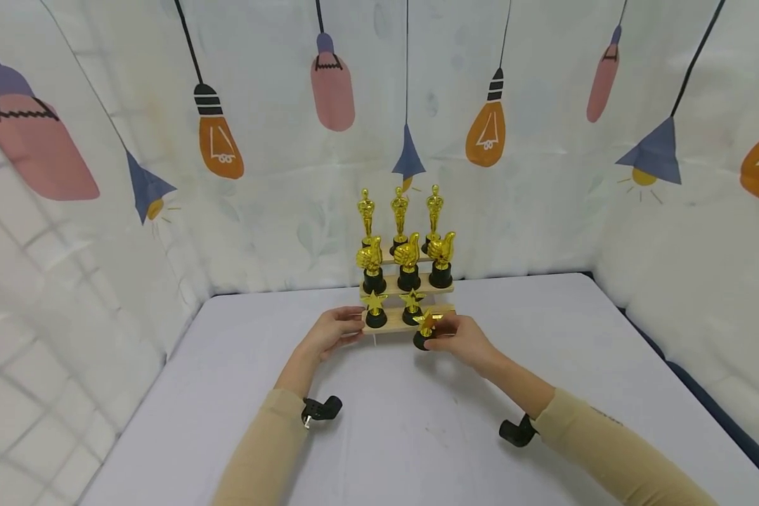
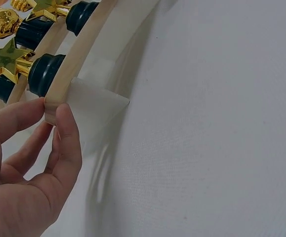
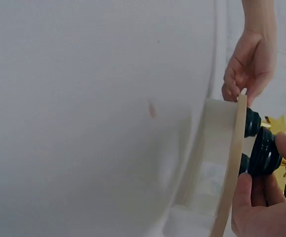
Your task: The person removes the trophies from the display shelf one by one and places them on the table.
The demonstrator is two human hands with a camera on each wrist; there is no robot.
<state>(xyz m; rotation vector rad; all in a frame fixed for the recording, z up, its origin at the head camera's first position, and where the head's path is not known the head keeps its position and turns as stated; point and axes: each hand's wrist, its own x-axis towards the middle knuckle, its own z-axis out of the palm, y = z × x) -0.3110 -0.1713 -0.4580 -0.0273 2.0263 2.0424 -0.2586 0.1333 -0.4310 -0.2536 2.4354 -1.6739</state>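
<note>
Right hand (image 1: 466, 343) pinches gold star trophy (image 1: 426, 329) by its black base (image 1: 421, 341), just in front of bottom tier (image 1: 395, 324), left hand (image 1: 330, 332) pinching that tier's left end (image 2: 58, 93); a sideways bump could topple middle star trophy (image 1: 412, 314).

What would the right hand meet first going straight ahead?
Beyond the held trophy, probably the middle star trophy on the bottom shelf; depth is unclear, so the shelf itself might come first.

A tiered stand (image 1: 392, 284) is on the table (image 1: 405, 436). Two star trophies (image 1: 376, 318) are on its front tier (image 1: 394, 324), thumbs-up trophies (image 1: 408, 274) behind these, statuettes (image 1: 400, 211) at the back.
</note>
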